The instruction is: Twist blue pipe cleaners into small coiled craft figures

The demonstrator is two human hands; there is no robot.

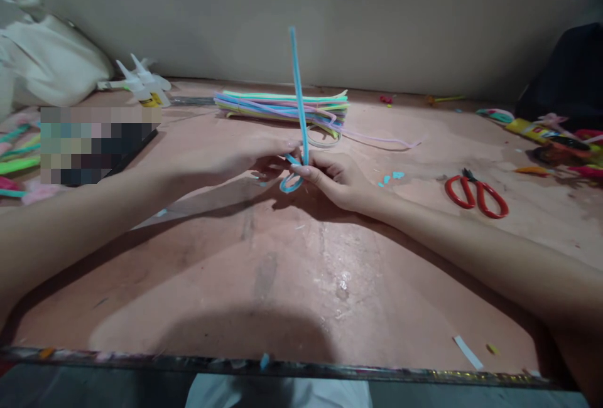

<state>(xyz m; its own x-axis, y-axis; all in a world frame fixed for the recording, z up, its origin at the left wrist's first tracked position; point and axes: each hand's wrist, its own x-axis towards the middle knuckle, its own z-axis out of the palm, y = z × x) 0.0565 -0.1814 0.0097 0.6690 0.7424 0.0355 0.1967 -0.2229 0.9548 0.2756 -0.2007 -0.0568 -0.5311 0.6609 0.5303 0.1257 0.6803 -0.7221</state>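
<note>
Between my two hands is a blue pipe cleaner [299,91]. Its long end stands nearly upright, and its lower part is bent into a small loop just above the table. My right hand [335,176] pinches it between thumb and forefinger where the loop meets the straight length. From the other side, my left hand [276,155] has its fingers closed around the short end, with the fingertips partly hidden. Behind the hands lies a bundle of pastel pipe cleaners [277,107], with a pink one trailing to the right.
Red-handled cutters [475,196] lie at the right, near small blue scraps [394,176]. Glue bottles [145,86] and a white bag [51,56] stand at the back left. A dark object, partly blurred out, sits at the left. Coloured craft pieces and a yellow tube [527,130] crowd the far right.
</note>
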